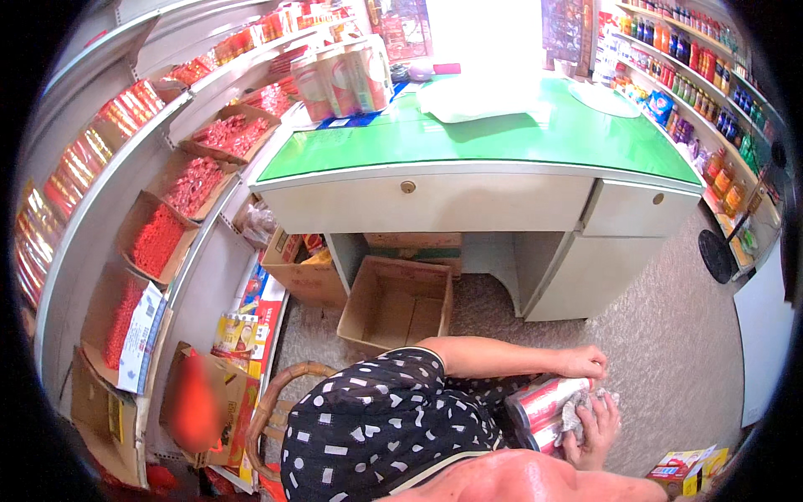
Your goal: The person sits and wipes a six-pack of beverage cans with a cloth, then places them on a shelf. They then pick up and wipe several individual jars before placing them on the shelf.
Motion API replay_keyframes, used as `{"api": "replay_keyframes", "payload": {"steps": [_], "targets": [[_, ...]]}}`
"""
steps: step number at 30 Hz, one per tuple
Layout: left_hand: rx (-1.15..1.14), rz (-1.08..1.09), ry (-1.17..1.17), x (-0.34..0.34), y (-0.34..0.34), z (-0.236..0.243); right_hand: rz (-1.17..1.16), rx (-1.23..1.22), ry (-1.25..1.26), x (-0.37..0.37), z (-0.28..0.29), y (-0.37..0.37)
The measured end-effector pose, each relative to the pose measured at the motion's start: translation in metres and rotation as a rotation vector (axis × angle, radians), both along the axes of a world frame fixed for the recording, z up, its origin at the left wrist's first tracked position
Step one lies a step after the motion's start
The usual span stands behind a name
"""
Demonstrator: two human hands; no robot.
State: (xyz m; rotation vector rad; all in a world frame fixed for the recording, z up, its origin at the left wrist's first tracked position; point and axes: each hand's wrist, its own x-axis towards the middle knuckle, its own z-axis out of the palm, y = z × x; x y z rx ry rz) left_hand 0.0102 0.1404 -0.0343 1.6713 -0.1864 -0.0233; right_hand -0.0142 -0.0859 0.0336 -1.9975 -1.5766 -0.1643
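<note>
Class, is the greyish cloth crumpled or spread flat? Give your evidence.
Crumpled: the cloth bunches in uneven folds at the right hand, against the red-and-white cylinder.

There were two hands (583, 361), one red-and-white cylinder (542, 403), one cloth (575, 414), one desk (335, 159), two locks (408, 187) and one chair (258, 418).

- You face a white desk with a rectangular bright green top (351, 155) and drawers.
- Past its left edge, you have tiered white shelving (198, 294).
- Beyond its far edge, glaring white light (481, 38) meets you.
- Before its front edge spreads mottled grey-brown flooring (661, 335).
- Out from its front left corner: your curved brown chair (261, 410).
</note>
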Motion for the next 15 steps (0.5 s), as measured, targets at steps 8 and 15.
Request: {"api": "replay_keyframes", "payload": {"steps": [8, 15], "targets": [[0.104, 0.111, -0.049, -0.010, -0.007, 0.011, -0.103, 0.032, 0.086, 0.001, -0.003, 0.002], [-0.010, -0.013, -0.038, 0.012, -0.012, -0.025, -0.188, -0.075, 0.064, -0.017, 0.016, 0.006]]}}
